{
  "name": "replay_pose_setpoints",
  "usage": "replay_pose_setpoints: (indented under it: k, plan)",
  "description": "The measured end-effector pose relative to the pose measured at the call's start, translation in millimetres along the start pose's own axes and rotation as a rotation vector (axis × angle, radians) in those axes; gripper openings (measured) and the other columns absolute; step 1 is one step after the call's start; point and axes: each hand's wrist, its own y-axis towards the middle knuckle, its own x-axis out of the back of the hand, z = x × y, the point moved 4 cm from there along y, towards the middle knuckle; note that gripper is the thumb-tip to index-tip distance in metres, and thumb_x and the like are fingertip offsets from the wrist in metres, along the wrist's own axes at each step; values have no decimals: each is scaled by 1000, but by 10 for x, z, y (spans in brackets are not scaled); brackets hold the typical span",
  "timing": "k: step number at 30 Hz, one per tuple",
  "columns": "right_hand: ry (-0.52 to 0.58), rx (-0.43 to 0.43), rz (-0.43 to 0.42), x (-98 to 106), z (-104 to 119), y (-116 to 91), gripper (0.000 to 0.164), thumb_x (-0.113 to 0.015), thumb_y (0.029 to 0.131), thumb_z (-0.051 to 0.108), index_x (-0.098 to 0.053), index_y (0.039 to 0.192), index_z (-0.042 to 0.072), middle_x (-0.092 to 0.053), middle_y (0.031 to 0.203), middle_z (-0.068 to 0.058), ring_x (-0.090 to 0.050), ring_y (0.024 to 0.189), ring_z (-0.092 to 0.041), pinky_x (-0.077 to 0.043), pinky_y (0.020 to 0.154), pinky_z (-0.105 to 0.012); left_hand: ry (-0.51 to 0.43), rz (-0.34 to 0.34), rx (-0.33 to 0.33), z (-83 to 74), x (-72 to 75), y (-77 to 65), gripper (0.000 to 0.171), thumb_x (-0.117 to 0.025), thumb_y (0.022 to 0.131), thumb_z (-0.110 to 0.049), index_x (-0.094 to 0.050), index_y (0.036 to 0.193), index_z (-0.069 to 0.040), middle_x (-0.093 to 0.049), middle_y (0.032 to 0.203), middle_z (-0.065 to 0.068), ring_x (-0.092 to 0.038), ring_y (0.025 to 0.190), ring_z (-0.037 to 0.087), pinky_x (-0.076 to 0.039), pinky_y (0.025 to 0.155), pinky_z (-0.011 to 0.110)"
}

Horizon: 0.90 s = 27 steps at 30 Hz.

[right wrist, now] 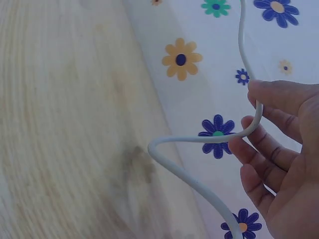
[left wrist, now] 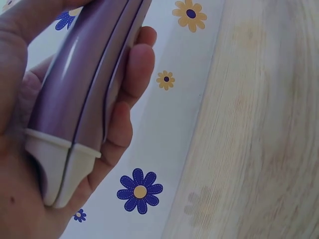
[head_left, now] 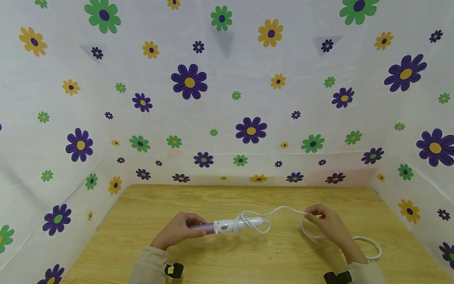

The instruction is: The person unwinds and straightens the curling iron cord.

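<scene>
Iron (head_left: 220, 227) held over the table (head_left: 276, 256), between the two hands. Long axis nearly sideways: purple barrel (head_left: 208, 228) leftward, white handle (head_left: 229, 225) rightward. Left hand (head_left: 180, 228) clearly the nearer, wrapped round the barrel, pale tip (left wrist: 55, 174) set against the palm. Right hand (head_left: 328, 225) well apart, off beyond the iron's handle end, thumb and fingers pinching the cord (head_left: 283, 207). Cord winds loosely round the handle, then arcs across to that hand, slack in it; more loops lie farther right of the iron. Key relation, I judge: handle end faces the right hand, so the cord's run roughly follows the iron's length while its wraps cross it.
</scene>
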Motion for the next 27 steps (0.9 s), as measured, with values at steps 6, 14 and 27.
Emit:
replay_pose_setpoints:
  k: [6,14,27]
  plan:
    - [103,-22,9,175,-40,-46,32,-58,97,34,-64,112,7,-63,116,-3,-54,90,7,-47,79,-22,9,-5,16,12,13,3,37,-78,81,-27,-71,110,-5,-69,104,13,-62,86,19,-51,73,29]
    - [307,-2,69,230,-161,-96,33,-59,97,24,-62,111,-6,-57,110,26,-49,100,17,-45,83,-12,2,-32,29,42,33,3,37,-77,82,-27,-70,112,-5,-68,109,13,-61,89,19,-51,74,33]
    - [106,31,100,96,-204,-91,29,-64,93,25,-67,112,3,-62,119,-10,-48,96,15,-47,80,-21,-3,-48,16,34,37,-1,36,-78,81,-27,-71,111,-7,-69,107,13,-61,88,19,-51,74,31]
